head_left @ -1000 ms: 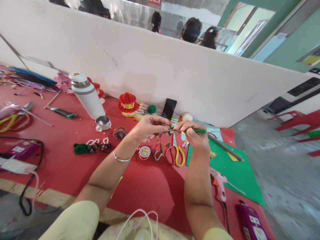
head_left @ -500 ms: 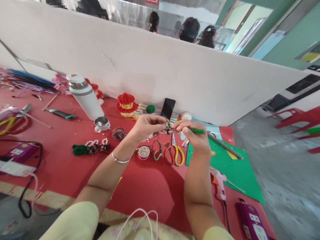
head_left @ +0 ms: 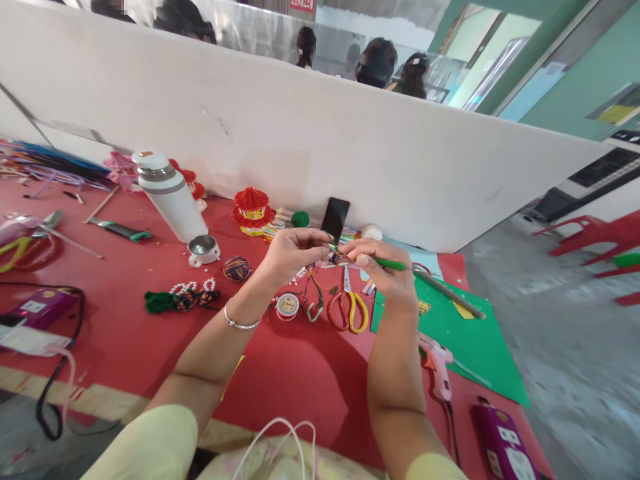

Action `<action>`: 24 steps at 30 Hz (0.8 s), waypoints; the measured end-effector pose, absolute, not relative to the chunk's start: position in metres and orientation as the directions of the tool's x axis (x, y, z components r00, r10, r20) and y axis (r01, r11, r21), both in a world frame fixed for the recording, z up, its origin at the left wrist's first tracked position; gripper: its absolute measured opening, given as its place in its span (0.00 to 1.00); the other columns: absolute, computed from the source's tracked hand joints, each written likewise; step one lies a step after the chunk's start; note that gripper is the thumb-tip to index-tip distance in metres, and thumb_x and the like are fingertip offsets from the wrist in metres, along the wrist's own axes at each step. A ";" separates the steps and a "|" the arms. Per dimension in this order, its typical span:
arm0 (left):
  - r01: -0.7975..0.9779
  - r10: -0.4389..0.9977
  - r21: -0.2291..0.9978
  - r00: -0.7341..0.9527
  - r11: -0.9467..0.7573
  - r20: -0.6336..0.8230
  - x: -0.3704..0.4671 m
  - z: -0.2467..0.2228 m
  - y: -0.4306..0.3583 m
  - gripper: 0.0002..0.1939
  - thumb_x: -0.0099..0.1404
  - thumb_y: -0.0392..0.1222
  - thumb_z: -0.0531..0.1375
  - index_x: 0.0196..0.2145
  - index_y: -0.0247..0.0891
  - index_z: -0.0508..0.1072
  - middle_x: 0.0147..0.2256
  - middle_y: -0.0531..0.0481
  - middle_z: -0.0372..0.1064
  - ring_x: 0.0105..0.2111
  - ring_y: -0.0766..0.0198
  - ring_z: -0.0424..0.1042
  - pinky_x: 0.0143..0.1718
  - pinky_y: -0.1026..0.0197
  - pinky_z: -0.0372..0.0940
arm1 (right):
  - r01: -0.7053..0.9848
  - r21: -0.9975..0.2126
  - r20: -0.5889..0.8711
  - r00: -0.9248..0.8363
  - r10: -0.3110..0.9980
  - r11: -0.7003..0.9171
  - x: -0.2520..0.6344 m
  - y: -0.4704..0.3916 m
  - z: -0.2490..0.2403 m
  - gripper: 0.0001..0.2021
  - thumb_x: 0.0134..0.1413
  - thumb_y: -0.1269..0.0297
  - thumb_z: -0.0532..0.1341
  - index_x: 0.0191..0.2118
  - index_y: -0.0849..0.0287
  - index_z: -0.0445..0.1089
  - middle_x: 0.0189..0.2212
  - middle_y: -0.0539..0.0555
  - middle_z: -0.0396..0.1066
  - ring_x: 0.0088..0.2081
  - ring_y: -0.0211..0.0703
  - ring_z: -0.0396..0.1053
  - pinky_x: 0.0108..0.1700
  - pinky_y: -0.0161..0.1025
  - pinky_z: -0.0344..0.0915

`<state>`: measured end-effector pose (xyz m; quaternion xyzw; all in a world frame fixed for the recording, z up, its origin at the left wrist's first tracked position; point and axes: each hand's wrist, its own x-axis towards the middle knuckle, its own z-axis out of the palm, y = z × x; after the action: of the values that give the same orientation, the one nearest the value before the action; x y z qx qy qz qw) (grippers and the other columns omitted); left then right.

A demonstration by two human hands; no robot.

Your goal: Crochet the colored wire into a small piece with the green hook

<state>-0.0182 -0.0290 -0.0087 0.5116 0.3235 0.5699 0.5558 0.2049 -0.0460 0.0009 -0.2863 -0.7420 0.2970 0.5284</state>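
Observation:
My right hand (head_left: 387, 267) is closed round a green-handled crochet hook (head_left: 391, 265), whose tip points left toward my other hand. Between the fingertips of my left hand (head_left: 295, 257) is a small piece of dark yarn work (head_left: 334, 254), partly hidden by the fingers. Both hands are raised over the table, their fingertips nearly meeting. Just below them lie scissors (head_left: 359, 313) with one red and one yellow handle, a thread spool (head_left: 287, 305) and loose yarn. A multicoloured yarn ball (head_left: 237, 269) is left of my left wrist.
On the red table (head_left: 300, 387) are a white bottle (head_left: 173, 203), a metal cup (head_left: 203, 248), a red craft piece (head_left: 253, 210), a phone (head_left: 335, 217), a pink glue gun (head_left: 439, 367) and a purple power strip (head_left: 503, 440). A white partition (head_left: 300, 127) stands behind; people sit beyond it.
The crochet hook has shifted and tilted slightly, with more of its thin metal end showing right of my right hand. My left hand keeps its pinch on the yarn work.

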 end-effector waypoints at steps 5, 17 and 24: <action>-0.349 0.972 0.920 0.078 -0.180 0.220 -0.019 -0.003 -0.031 0.13 0.47 0.36 0.77 0.34 0.35 0.87 0.29 0.48 0.82 0.26 0.66 0.77 0.28 0.64 0.72 | 0.177 -0.630 0.700 -0.294 0.651 0.756 0.197 -0.050 0.007 0.05 0.67 0.61 0.69 0.44 0.47 0.86 0.45 0.53 0.88 0.49 0.50 0.85 0.53 0.48 0.80; -0.373 0.979 0.910 0.025 -0.181 0.204 -0.018 0.002 -0.033 0.13 0.47 0.35 0.76 0.34 0.35 0.87 0.30 0.48 0.83 0.26 0.67 0.76 0.24 0.65 0.69 | 0.248 -0.576 0.723 -0.290 0.627 0.779 0.190 -0.052 0.008 0.07 0.68 0.57 0.69 0.46 0.47 0.85 0.48 0.55 0.87 0.49 0.51 0.85 0.55 0.51 0.81; -0.427 0.978 0.888 0.031 -0.172 0.205 -0.017 0.005 -0.036 0.13 0.47 0.35 0.77 0.34 0.34 0.87 0.28 0.50 0.81 0.24 0.68 0.74 0.23 0.67 0.67 | 0.228 -0.542 0.757 -0.286 0.587 0.809 0.186 -0.051 0.010 0.06 0.68 0.60 0.69 0.46 0.48 0.85 0.47 0.55 0.88 0.48 0.50 0.86 0.52 0.48 0.83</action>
<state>-0.0174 -0.0359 0.0050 0.4447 0.3100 0.6232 0.5638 0.1864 -0.0514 0.0096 -0.2598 -0.7843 0.1672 0.5380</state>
